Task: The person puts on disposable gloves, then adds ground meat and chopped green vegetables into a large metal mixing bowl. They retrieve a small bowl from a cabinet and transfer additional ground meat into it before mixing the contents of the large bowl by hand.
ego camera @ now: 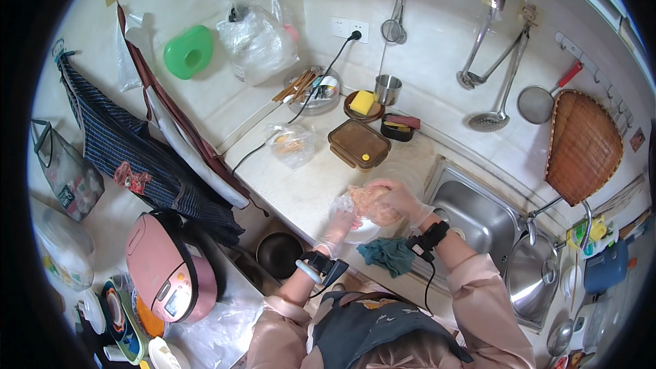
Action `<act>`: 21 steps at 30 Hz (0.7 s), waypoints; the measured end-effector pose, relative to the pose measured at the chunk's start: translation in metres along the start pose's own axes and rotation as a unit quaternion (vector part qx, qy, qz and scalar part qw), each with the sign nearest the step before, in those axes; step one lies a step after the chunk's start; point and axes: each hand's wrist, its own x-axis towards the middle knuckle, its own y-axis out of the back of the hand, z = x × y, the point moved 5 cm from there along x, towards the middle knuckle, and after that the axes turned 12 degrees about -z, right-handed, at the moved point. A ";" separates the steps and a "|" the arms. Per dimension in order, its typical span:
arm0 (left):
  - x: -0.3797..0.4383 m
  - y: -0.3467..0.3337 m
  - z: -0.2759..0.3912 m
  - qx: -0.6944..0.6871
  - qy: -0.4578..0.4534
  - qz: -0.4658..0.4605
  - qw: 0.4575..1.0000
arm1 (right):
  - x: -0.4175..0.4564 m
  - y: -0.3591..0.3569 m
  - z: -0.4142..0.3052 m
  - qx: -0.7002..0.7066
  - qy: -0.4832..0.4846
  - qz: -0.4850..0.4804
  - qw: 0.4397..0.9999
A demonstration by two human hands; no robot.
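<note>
Both my hands wear clear plastic gloves. My right hand (408, 201) grips a lump of pale pink food, seemingly raw meat (365, 203), from its right side. At the lump's left end is my left hand (342, 219), fingers curled; whether they grip the meat or the rim beneath is unclear. Under the meat sits a round, pale bowl (362, 234), partly hidden by the hands. Just behind the hands stands a clear container (410, 177). A crumpled teal cloth (388, 256) lies at the counter's front edge, below my right wrist.
A brown lidded box (359, 144), a bagged food item (289, 144) and a black container (397, 128) stand farther back. Right of my hands is a steel sink (474, 210). A black cable (261, 147) crosses the counter's left part. A pink rice cooker (164, 266) stands left.
</note>
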 end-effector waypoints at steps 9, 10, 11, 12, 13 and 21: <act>-0.080 0.005 0.124 0.386 -0.116 0.207 0.891 | 0.023 -0.004 -0.014 -0.037 -0.046 -0.012 0.998; -0.086 0.005 0.146 0.393 -0.144 0.215 0.882 | 0.025 -0.004 -0.017 -0.057 -0.050 -0.012 0.997; -0.082 0.008 0.144 0.384 -0.154 0.177 0.893 | 0.028 -0.007 -0.018 -0.066 -0.042 -0.022 0.997; -0.073 0.014 0.136 0.373 -0.162 0.138 0.903 | 0.030 -0.008 -0.017 -0.075 -0.034 -0.031 0.996; -0.063 0.019 0.126 0.362 -0.171 0.099 0.911 | 0.031 -0.010 -0.017 -0.083 -0.025 -0.041 0.995; -0.064 0.014 0.116 0.339 -0.188 0.127 0.913 | 0.029 -0.011 -0.022 -0.053 -0.042 -0.048 0.997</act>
